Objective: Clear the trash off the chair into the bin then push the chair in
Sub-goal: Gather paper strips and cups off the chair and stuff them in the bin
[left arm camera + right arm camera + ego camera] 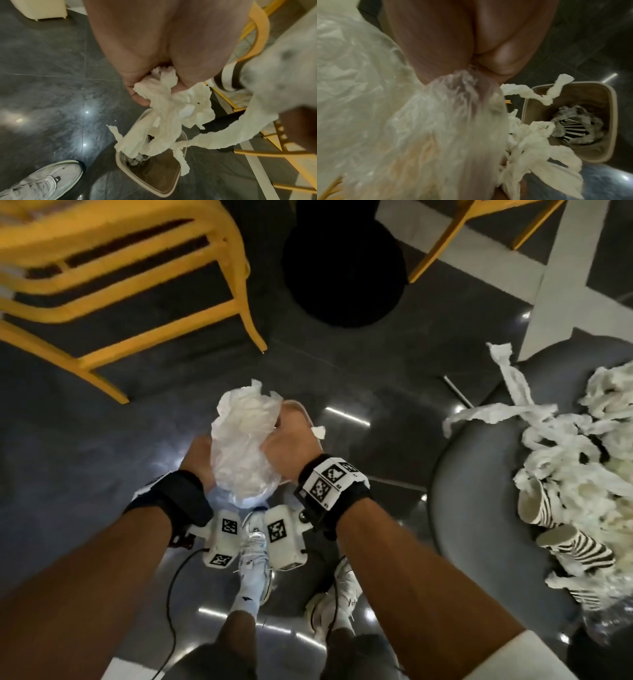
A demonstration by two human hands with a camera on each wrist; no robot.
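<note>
Over the beige bin [303,409], both hands hold one clump of trash. My left hand [198,457] grips torn white tissue paper [164,108], whose strips dangle into the bin [130,174]. My right hand [287,446] pinches a crumpled clear plastic bag [243,440], which fills the left of the right wrist view [436,121]. More tissue [530,142] hangs over the bin's rim [613,115]. Inside lie crumpled paper and a zebra-striped cup [571,127]. The grey chair [479,474] at the right carries tissue strips [565,457] and two zebra-striped cups [579,549].
A yellow chair [120,268] stands at the upper left and another yellow chair's leg [438,251] at the top right. A black round table base [342,268] sits between them. My white shoes [253,559] stand on the glossy dark floor just behind the bin.
</note>
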